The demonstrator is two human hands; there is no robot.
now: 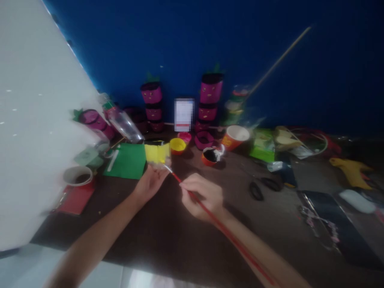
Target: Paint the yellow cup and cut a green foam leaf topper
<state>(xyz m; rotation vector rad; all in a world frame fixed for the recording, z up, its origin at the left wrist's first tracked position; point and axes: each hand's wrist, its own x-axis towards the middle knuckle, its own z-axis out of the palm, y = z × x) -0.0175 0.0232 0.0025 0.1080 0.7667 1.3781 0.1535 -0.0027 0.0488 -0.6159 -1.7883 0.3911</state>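
Observation:
My right hand (202, 196) is closed round a long red-handled paintbrush (222, 228), whose tip points up-left toward my left hand. My left hand (151, 180) holds a small clear piece with a yellow-painted part (156, 154) at its fingertips, just above the dark table (168, 240). The brush tip meets that piece near the left hand's fingers. The picture is blurred, so the held piece is hard to make out.
Behind the hands lie a green sheet (127, 160), a yellow paint lid (177, 146), a black paint pot (210, 156), an orange cup (235, 137) and stacked magenta painted containers (211, 100). A cup (77, 176) stands left; scissors (264, 186) lie right. White board (33, 120) fills the left.

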